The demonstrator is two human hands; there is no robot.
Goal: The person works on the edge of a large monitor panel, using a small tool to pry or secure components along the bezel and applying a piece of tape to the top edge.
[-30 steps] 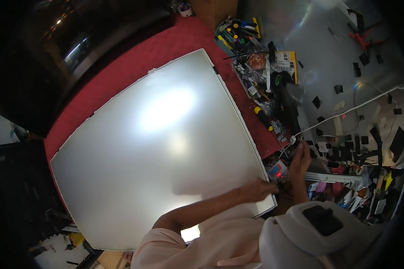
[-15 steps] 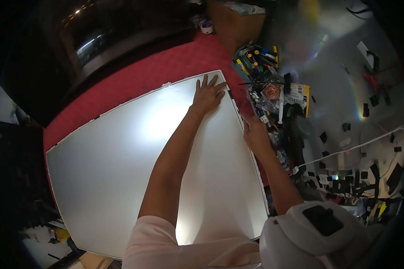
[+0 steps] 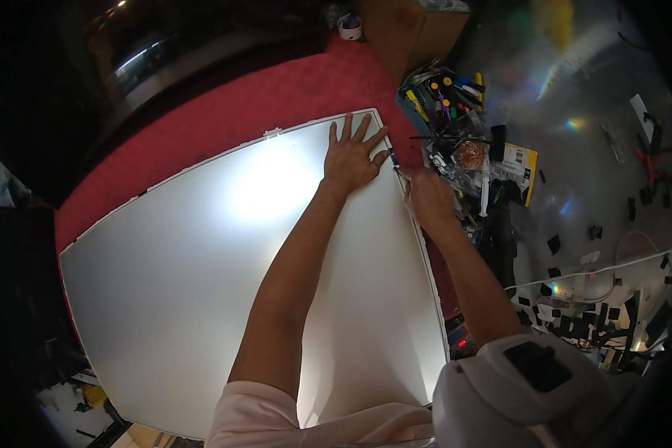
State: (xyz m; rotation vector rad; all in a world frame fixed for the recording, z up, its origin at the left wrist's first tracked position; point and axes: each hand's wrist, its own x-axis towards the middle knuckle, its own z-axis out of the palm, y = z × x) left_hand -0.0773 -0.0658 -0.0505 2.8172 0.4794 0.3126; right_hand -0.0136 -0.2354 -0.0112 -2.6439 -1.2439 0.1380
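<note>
1. Panel (image 3: pixel 194 299) lies on red cloth (image 3: pixel 291 89).
2. My left hand (image 3: pixel 350 163) presses the panel's far-right corner, fingers spread open.
3. My right hand (image 3: pixel 431 200) curls at the panel's right edge; I can't tell its grip.

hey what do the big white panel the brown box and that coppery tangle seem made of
White panel: probably satin plastic, given its soft bright patch. Brown box: likely matte cardboard, by its dull, flat sides. Coppery tangle: perhaps shiny metal wire, from its reddish strands.
</note>
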